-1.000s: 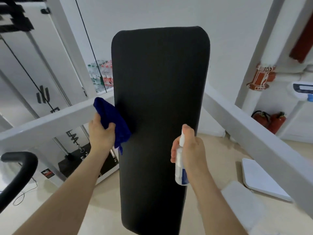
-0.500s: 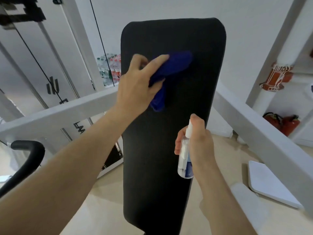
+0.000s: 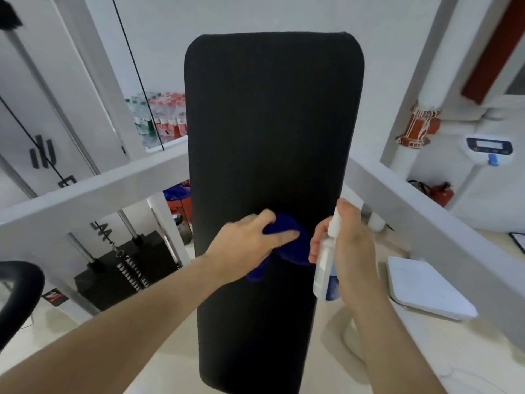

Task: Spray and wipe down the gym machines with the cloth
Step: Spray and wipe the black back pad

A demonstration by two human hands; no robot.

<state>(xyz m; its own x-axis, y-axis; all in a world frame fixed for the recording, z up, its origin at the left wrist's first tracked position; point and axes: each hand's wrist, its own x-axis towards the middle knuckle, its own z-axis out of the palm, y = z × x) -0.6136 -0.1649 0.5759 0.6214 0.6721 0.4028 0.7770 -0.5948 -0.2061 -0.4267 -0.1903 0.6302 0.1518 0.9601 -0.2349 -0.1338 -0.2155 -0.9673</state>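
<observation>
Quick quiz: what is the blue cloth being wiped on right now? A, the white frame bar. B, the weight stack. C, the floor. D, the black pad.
D: the left hand holds the blue cloth against the black pad, beside the right hand gripping the spray bottle.

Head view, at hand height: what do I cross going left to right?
Black weight stack → left hand → blue cloth → spray bottle → right hand → white flat platform on the floor.
</observation>
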